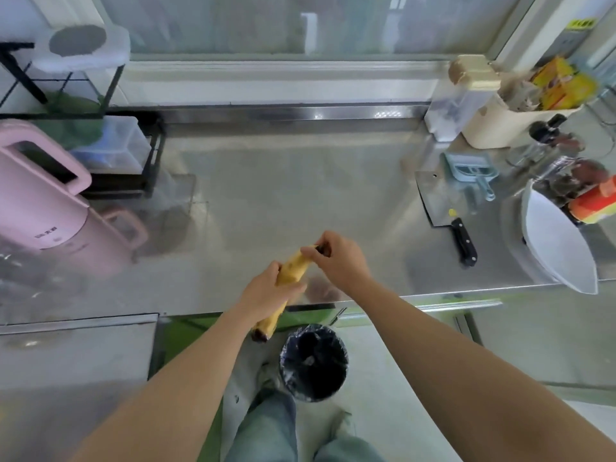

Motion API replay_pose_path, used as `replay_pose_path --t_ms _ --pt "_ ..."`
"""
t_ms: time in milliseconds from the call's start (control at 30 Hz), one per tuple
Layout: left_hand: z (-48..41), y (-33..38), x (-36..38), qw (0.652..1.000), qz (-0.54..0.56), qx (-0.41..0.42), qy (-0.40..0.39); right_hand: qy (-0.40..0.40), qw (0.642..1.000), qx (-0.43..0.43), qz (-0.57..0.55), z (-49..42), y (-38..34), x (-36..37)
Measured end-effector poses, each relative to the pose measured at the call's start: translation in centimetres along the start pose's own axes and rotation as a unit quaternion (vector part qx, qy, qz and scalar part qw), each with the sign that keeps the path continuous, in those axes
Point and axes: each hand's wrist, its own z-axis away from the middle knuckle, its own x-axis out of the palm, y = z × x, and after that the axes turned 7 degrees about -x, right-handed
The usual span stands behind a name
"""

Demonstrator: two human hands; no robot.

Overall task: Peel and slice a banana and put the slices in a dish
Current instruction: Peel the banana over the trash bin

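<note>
While the bin [313,361] stands open on the floor by my feet, I hold the banana [295,265] above the front edge of the worktop [283,195]. My left hand [263,291] is wrapped round its middle, and my right hand [336,261] pinches the dark stem at the far end. No peel is pulled back yet, so I judge the peeling is only starting; slicing and filling are all to come. Further off to my right the knife [443,208] lies flat on the worktop, and beyond it the white dish [560,248] sits with nothing in it that I can see.
</note>
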Motion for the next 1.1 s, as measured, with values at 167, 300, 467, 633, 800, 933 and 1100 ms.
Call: replay_pose_path --t_ms 167,300,467,633,800,933,1100 --pt "2.7 1.1 5.1 0.996 -0.073 -0.004 0.047 -0.009 0.989 -0.028 0.146 4.7 2.3 -2.5" --pt "4.7 1.5 7.7 0.996 -0.089 0.016 0.024 -0.025 0.984 -0.04 0.171 7.5 4.4 -3.7" --pt "6.6 1.6 9.5 0.975 -0.218 0.017 0.039 -0.032 0.982 -0.063 0.173 10.2 5.5 -3.9" --pt "7.9 0.4 10.1 0.953 -0.285 0.049 0.087 -0.044 0.977 -0.072 0.194 11.8 6.1 -3.7" --pt "9.0 -0.7 10.0 0.945 -0.302 0.082 0.092 -0.057 0.978 -0.086 0.18 12.6 5.6 -3.4" --pt "9.6 -1.2 9.9 0.936 -0.318 0.108 0.1 -0.03 0.993 -0.059 0.096 13.6 5.7 -2.7" --pt "9.9 -1.4 9.6 0.938 -0.309 0.123 0.094 -0.003 1.0 -0.023 -0.016 14.0 5.8 -2.0"
